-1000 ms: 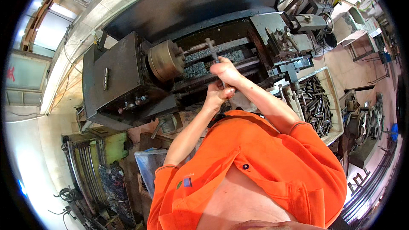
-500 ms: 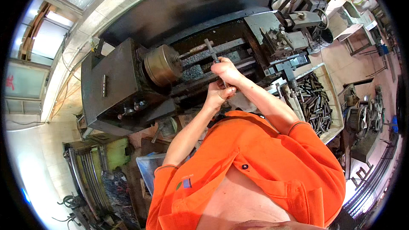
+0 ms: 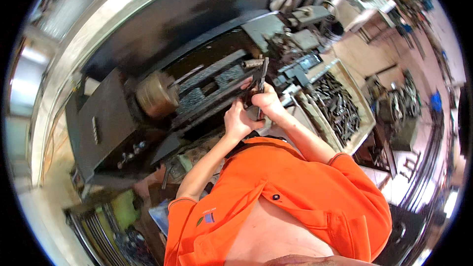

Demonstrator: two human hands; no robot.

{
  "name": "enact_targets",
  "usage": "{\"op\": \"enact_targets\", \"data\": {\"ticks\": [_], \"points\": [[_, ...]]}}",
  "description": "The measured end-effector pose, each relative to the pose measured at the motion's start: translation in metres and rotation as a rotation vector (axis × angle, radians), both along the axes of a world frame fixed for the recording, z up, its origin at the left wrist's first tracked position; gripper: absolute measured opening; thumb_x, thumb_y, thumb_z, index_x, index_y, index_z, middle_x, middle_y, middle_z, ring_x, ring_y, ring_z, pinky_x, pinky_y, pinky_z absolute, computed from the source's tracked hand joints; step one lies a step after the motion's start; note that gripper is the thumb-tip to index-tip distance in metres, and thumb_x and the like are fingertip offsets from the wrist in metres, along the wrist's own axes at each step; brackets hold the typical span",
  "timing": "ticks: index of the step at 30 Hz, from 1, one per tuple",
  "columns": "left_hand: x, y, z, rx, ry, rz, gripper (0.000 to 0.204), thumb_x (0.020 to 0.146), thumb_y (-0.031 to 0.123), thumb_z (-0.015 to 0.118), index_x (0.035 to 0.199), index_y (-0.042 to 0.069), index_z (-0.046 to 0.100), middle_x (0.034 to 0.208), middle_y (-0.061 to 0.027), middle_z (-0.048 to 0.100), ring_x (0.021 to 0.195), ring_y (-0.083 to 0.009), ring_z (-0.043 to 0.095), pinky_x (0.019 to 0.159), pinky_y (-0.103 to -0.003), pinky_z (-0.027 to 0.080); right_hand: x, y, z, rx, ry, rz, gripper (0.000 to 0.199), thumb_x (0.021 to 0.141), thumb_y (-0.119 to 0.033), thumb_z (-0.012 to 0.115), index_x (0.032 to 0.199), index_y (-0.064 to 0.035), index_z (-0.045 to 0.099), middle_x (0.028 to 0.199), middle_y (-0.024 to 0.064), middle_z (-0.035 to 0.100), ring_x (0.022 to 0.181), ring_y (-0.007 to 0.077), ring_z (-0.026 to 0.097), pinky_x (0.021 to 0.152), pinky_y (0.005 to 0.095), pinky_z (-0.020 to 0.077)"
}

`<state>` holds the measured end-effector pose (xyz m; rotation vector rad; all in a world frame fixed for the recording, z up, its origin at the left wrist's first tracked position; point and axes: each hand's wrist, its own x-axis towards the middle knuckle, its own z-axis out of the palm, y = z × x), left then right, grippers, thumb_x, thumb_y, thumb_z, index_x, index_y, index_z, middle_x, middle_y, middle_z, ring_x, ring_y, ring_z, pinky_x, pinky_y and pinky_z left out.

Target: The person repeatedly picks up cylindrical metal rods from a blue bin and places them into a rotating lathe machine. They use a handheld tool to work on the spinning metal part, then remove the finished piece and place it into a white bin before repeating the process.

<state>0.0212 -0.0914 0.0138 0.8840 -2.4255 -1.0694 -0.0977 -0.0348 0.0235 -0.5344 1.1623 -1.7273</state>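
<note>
In front of my waist, over the near side of the lathe bed, both my hands meet at a long grey metal tool that looks like a caliper [image 3: 264, 75]. My right hand [image 3: 266, 99] is closed around its middle. Lower and to the left, my left hand [image 3: 239, 121] is closed at the lower part, its thumb along the end; its other fingers are partly hidden. A short, light metal cylinder [image 3: 253, 62] shows at the jaw end, pointing left. Blur hides whether the jaws touch it. Left of the hands is the lathe's round chuck [image 3: 156, 95].
The lathe headstock [image 3: 101, 123] stands left, with the carriage and tool post [image 3: 300, 44] beyond my hands on the right. A pale tray [image 3: 367, 130] of dark metal pieces sits to the right. Long bars [image 3: 428, 167] lie on the floor at far right.
The view has swung, so the lathe appears further left and lower. The caliper has turned more upright, its jaw end now right of the cylinder. Both hands remain together on it.
</note>
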Motion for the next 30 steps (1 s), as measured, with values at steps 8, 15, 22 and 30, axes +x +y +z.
{"op": "enact_targets", "data": {"ticks": [8, 15, 22, 30], "points": [[-0.016, 0.068, 0.000, -0.010, -0.157, -0.482, 0.083, 0.048, 0.046, 0.077, 0.107, -0.003, 0.047, 0.095, -0.0197, 0.058, 0.086, -0.0325, 0.059, 0.074, -0.039, 0.048, 0.011, 0.119, -0.015, 0.137, -0.164, -0.529, 0.028, 0.071, -0.001, 0.045, 0.097, -0.0004, 0.054, 0.087, 0.0108, 0.063, 0.042, 0.0069, 0.037, 0.038, 0.0215, 0.0289], [-0.012, 0.075, -0.016, 0.034, -0.142, -0.753, 0.051, 0.068, 0.037, 0.066, 0.103, 0.001, 0.056, 0.081, -0.0183, 0.061, 0.076, -0.0343, 0.060, 0.068, -0.041, 0.048, -0.006, 0.228, -0.062, 0.329, -0.728, -0.483, 0.032, 0.087, -0.017, 0.031, 0.097, 0.0091, 0.048, 0.055, -0.0022, 0.035, 0.038, 0.0036, 0.025, 0.035, 0.0182, 0.0221], [0.045, 0.064, -0.033, 0.129, -0.317, -0.330, 0.044, 0.068, 0.034, 0.065, 0.095, 0.000, 0.059, 0.081, -0.0201, 0.062, 0.077, -0.0343, 0.060, 0.068, -0.041, 0.048, -0.103, 0.266, -0.092, 0.329, -0.676, -0.265, 0.038, 0.085, -0.029, 0.039, 0.091, 0.0067, 0.052, 0.054, -0.0070, 0.029, 0.040, 0.0042, 0.027, 0.038, 0.0207, 0.0254], [0.106, 0.164, -0.048, 0.349, -0.314, 0.142, 0.041, 0.069, 0.031, 0.065, 0.093, -0.003, 0.059, 0.080, -0.0203, 0.062, 0.078, -0.0324, 0.060, 0.069, -0.040, 0.048, -0.177, 0.275, -0.133, 0.180, -0.928, -0.196, 0.061, 0.083, -0.034, 0.044, 0.126, 0.0084, 0.034, 0.126, 0.0243, 0.042, 0.042, 0.0053, 0.036, 0.039, 0.0175, 0.0331]]}}
